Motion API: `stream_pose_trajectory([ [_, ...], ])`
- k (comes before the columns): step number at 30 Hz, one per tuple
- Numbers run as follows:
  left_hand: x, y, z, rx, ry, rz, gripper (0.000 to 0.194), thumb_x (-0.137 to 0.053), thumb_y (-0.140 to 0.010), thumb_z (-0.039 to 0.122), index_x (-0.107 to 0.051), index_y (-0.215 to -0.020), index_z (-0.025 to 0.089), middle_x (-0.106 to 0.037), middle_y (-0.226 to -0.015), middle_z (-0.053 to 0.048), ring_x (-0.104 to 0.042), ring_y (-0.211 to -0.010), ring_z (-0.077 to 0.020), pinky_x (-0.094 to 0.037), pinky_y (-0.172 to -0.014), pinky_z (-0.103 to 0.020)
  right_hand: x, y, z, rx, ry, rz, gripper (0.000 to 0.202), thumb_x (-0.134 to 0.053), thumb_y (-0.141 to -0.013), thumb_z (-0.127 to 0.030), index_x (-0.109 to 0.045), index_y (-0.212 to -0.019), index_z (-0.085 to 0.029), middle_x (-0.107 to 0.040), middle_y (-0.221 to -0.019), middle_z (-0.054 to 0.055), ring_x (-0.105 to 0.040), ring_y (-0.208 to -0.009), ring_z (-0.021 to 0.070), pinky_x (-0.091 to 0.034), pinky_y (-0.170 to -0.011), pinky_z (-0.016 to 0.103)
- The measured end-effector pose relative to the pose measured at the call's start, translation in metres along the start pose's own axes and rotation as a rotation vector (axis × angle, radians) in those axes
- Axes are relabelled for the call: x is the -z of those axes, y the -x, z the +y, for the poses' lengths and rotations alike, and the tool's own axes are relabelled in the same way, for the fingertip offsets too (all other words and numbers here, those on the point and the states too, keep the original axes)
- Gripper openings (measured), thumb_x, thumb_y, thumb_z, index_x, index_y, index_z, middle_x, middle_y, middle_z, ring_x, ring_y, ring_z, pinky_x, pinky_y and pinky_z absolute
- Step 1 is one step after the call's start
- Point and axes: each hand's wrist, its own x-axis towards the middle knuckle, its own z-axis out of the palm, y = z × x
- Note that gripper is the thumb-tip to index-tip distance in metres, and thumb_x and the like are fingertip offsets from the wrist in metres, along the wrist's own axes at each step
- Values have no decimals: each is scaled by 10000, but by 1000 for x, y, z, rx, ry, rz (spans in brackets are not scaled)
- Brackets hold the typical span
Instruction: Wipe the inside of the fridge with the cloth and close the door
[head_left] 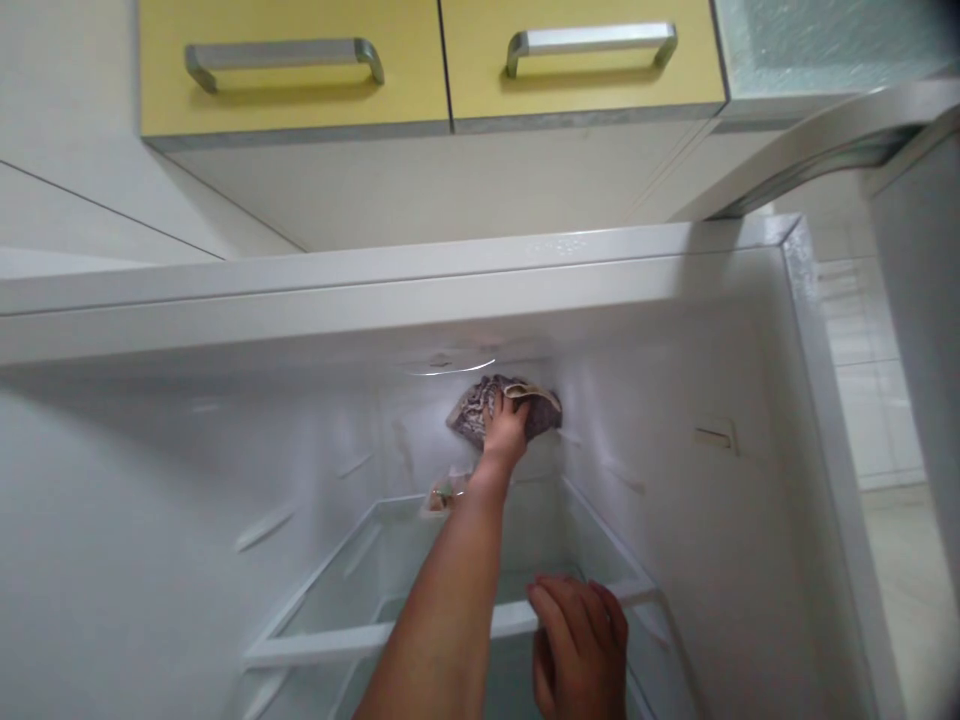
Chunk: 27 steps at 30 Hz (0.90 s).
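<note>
From the head camera, the view looks into an open refrigerator with white inner walls. One arm reaches deep inside, coming up from the bottom middle of the picture; going by its position to the left of the other hand, it appears to be the left hand. It is closed on a crumpled grey-and-beige patterned cloth, pressing it against the back wall just under the ceiling of the compartment. The cloth bunches out on both sides of the fingers and touches the back wall near the right inner corner.

The right hand sits much nearer the camera, low in the picture. Its fingers curl over the white front rim of a glass shelf, gripping that edge (the fingertips themselves fold out of sight behind the rim). The shelf is clear glass in a white frame and lies level across the compartment, well below the cloth.

On the right inner wall is a small pale switch. The refrigerator door stands open at the far right. Above the refrigerator hang two yellow cabinet doors, each with a brushed metal handle, side by side.
</note>
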Motion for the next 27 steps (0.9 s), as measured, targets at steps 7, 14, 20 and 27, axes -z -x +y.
stream_pose_trajectory([
  [7, -9, 10, 36, -75, 14, -139, 497, -408, -899, 156, -555, -1364, 256, -358, -1600, -146, -230, -1516, -353, -338, -1174, -650, 0, -4, -4, -36, -39, 38, 399, -487, -761, -63, -665, -1066, -248, -765, -995, 23, -613, -1019, 203, -353, -1022, 426],
  [14, -9, 27, 54, 13, 120, -304, 374, -509, -856, 121, -665, -1193, 163, -474, -1475, -207, -494, -1343, -357, -546, -997, -490, 9, -8, -1, 12, 31, -39, 425, -497, -747, -63, -640, -1106, -242, -749, -1036, 29, -609, -1028, 207, -359, -1016, 411],
  [20, -3, 26, 48, 62, 337, -348, 322, -724, -751, 152, -697, -1072, 154, -622, -1352, -162, -624, -1193, -281, -506, -1058, -507, 5, -3, 4, 55, 68, -90, 492, -514, -705, -50, -625, -1139, -254, -749, -1061, 17, -616, -1035, 213, -362, -1027, 418],
  [27, 9, 27, 41, 293, 767, -29, 461, -578, -701, 9, -694, -1124, 151, -648, -1331, -163, -572, -1293, -295, -434, -1139, -484, 8, -4, -3, -8, 56, -112, 526, -522, -684, -21, -614, -1147, -255, -739, -1088, 22, -609, -1060, 219, -358, -1058, 432],
])
